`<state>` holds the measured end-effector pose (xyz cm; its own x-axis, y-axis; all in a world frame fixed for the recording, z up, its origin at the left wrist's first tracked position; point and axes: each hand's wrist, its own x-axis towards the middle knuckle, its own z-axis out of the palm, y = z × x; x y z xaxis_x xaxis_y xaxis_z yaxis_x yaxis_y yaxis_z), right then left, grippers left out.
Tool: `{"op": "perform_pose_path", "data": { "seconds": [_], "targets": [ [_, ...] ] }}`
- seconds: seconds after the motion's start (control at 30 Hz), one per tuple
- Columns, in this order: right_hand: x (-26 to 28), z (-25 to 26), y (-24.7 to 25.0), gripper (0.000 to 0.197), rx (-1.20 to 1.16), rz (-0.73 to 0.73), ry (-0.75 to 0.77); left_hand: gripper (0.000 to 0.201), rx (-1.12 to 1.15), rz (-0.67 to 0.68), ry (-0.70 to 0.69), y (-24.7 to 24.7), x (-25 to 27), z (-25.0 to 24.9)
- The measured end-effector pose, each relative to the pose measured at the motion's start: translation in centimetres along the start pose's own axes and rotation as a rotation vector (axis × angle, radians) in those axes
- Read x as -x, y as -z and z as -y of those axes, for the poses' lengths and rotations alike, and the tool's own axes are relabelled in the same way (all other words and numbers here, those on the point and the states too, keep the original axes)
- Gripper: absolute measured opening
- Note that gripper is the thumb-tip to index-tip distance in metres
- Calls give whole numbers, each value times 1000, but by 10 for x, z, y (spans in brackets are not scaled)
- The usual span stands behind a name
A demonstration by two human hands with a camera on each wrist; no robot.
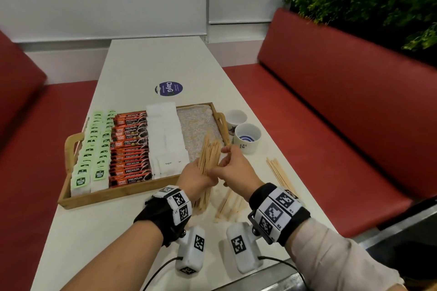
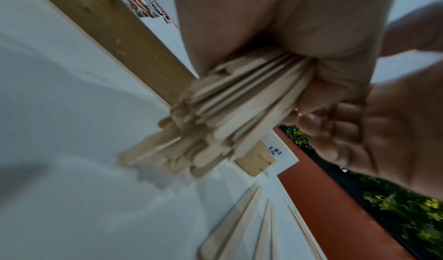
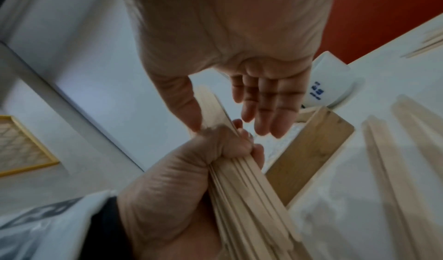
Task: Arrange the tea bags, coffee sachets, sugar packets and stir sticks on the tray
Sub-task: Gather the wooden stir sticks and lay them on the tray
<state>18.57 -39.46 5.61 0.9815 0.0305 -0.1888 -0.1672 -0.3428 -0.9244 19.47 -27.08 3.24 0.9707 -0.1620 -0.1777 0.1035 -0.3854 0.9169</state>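
Observation:
A wooden tray (image 1: 118, 196) holds rows of green tea bags (image 1: 94, 149), orange coffee sachets (image 1: 131, 149) and white sugar packets (image 1: 165, 139); its right section is bare. My left hand (image 1: 194, 176) grips a bundle of wooden stir sticks (image 1: 209, 156) upright over the tray's front right corner. The grip shows close up in the left wrist view, where the bundle (image 2: 230, 116) fans out below the fist. My right hand (image 1: 233, 163) is beside it. Its thumb rests against the stick tops (image 3: 210, 101) and its fingers are loosely extended.
Loose stir sticks lie on the white table below the hands (image 1: 230, 205) and further right (image 1: 279, 172). Two white cups (image 1: 247, 134) stand by the tray's right handle. A round blue sticker (image 1: 169, 88) is behind the tray. Red benches flank the table.

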Motion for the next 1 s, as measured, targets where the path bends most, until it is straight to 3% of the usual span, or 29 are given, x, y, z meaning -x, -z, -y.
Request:
{"op": "perform_pose_path", "data": {
  "seconds": [0.13,0.2,0.4,0.47,0.57,0.63,0.83,1.0],
  "targets": [
    [3,15,-6,78,8,50,179,32,87,-52,-115,1,7,-7],
    [5,24,-9,81,27,58,233,33,-28,-60,-201,3,10,-7],
    [4,34,-21,89,87,-9,432,32,-201,-126,-195,2,11,-3],
    [4,35,-24,81,142,5,510,32,-264,-136,-154,2,13,-4],
    [1,32,-30,41,266,45,597,34,-384,-171,-87,2,10,0],
    [-2,30,-33,26,322,45,594,34,-456,-165,-54,3,9,1],
    [-3,32,-34,34,310,56,549,32,-493,-150,-4,2,6,-2],
    [-2,23,-38,13,348,41,564,30,-347,-207,65,0,11,0]
  ]
}}
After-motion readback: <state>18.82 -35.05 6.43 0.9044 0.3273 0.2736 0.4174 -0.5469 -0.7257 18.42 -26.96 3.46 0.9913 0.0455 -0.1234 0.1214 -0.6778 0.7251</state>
